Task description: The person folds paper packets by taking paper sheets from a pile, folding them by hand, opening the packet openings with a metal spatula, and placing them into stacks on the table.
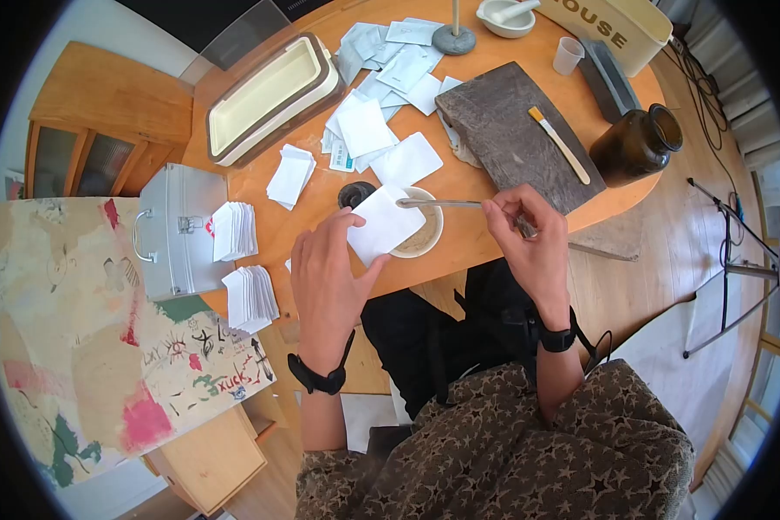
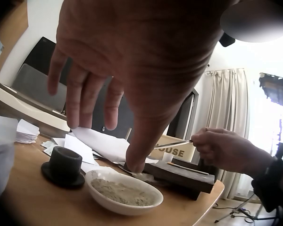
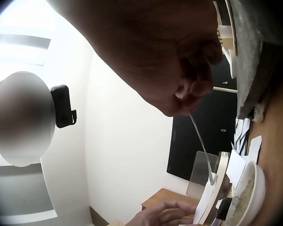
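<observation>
My left hand point(image 1: 325, 269) pinches a small white paper packet point(image 1: 381, 232) between fingers and thumb, tilted over the near left part of a white bowl point(image 1: 439, 230). Greyish-brown powder point(image 2: 120, 192) fills much of that bowl in the left wrist view. A slim metal spoon point(image 1: 455, 204) is gripped by my right hand point(image 1: 529, 247), and its tip lies at the packet's upper right edge. Close by the bowl stands a small black round holder point(image 2: 62, 165) with a wide base. My right palm and curled fingers hide part of the spoon's handle.
Stacks of white packets point(image 1: 251, 299) sit at the table's left edge beside a silver case point(image 1: 169, 234). Pale blue packets point(image 1: 407, 65) are heaped behind. A dark slab point(image 1: 503, 130) bears a brush point(image 1: 559, 146); a brown jar point(image 1: 624, 152) stands right of it.
</observation>
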A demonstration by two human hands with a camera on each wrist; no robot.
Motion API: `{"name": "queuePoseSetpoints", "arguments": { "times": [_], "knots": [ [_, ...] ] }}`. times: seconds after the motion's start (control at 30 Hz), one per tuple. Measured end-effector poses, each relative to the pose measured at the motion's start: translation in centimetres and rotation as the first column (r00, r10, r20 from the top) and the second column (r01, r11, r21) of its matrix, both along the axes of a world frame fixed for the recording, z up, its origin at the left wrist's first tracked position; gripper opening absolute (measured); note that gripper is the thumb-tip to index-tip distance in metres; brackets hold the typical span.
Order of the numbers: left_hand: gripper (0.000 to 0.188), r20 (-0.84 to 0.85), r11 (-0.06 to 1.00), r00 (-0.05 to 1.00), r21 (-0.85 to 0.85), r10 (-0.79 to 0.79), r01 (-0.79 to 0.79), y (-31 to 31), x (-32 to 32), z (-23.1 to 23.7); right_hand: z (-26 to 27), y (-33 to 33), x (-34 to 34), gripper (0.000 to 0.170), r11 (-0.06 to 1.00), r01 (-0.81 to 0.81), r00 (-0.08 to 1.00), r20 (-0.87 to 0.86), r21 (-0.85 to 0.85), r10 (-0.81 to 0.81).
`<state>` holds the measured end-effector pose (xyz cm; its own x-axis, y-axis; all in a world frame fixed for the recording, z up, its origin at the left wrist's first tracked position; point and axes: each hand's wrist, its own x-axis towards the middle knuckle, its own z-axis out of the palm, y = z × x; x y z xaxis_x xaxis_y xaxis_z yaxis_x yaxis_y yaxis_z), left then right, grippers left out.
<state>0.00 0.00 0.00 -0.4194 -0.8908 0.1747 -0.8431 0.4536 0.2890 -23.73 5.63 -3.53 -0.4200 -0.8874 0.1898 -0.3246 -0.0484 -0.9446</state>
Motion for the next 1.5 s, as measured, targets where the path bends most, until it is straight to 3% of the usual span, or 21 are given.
{"name": "queuePoseSetpoints", "arguments": {
  "times": [0.5, 0.7, 0.8, 1.2, 1.37, 1.5],
  "knots": [
    [0.058, -0.009, 1.0, 1.0, 0.007, -0.02, 0.021, -0.1, -0.3, -0.1, -0.5, -0.4, -0.1, 0.015, 1.0, -0.013, 0.999, 0.033, 0.005, 0.013],
    [0.067, 0.009, 1.0, 1.0, 0.025, -0.005, 0.005, -0.2, -0.8, 0.0, -0.2, -0.3, 0.2, 0.014, 0.999, -0.039, 0.999, 0.029, -0.027, 0.04],
    [0.074, -0.01, 0.998, 0.999, -0.051, -0.039, 0.039, -0.5, -0.9, -0.7, -0.3, -0.4, 0.2, 0.014, 0.998, -0.046, 0.999, 0.015, -0.045, 0.046],
    [0.076, 0.012, 0.996, 0.999, -0.073, -0.043, 0.044, -0.7, -1.6, -1.0, -0.5, -0.4, 0.5, 0.009, 0.989, -0.104, 0.985, -0.145, -0.104, 0.088],
    [0.074, -0.036, 0.997, 0.998, -0.071, -0.042, 0.039, -0.8, -1.5, -1.3, -0.5, -0.5, 0.3, 0.008, 0.975, -0.145, 0.934, -0.348, -0.166, 0.08],
    [0.075, -0.037, 0.998, 0.999, -0.063, -0.028, 0.026, -0.7, -1.4, -1.3, -0.6, -0.5, 0.3, 0.008, 0.967, -0.13, 0.924, -0.381, -0.219, 0.038]
  ]
}}
